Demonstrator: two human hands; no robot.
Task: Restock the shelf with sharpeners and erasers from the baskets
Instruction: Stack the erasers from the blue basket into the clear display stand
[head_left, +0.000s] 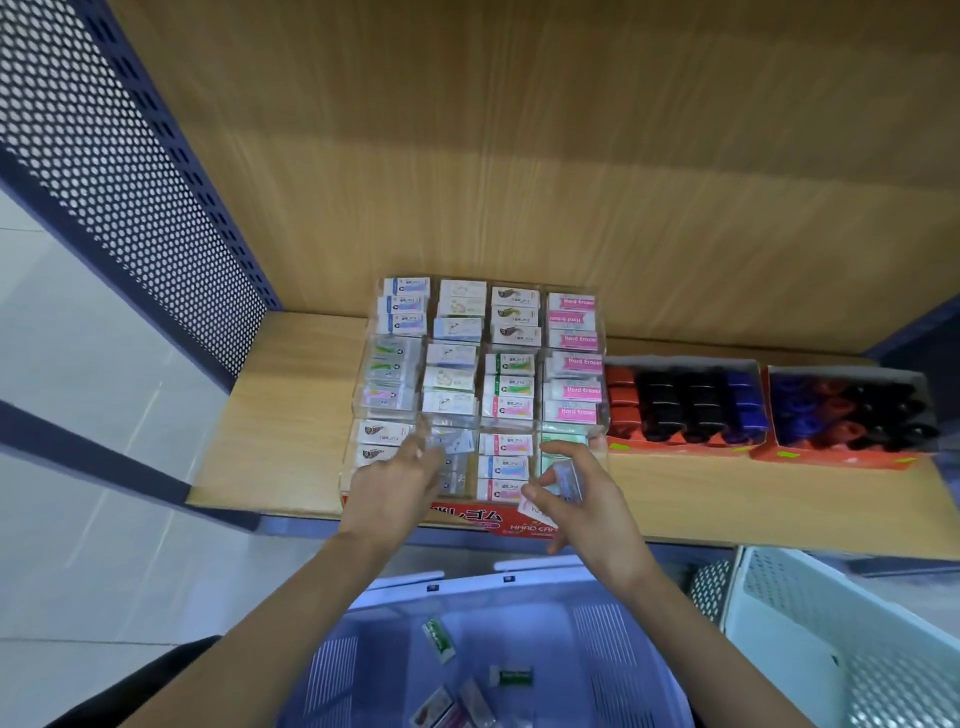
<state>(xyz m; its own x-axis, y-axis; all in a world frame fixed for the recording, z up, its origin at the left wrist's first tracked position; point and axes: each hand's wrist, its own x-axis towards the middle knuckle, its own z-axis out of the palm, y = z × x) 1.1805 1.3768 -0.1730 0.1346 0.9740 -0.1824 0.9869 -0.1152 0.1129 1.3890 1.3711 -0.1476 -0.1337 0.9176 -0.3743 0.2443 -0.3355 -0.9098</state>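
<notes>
Reaching into the front row of the display tray (363, 400), left hand (395, 483) steadies stacked erasers (506, 467) (grip too blurred to call); right hand (582, 504) pinches an eraser (567, 480), probably angled to slot in.

Bright, even indoor light, soft shadows. Motion blur streaks everything, worst on the shelf (291, 415) and its back panel (519, 130). Wide-angle bending curves the edges.

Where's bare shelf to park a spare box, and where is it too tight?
Widest bare wood: shelf left of the eraser tray, up to the perforated side panel. A narrower strip runs in front of the two sharpener boxes. Crowded: no gap shows between tray and boxes; the left hand and right hand fill the tray's front row.
</notes>
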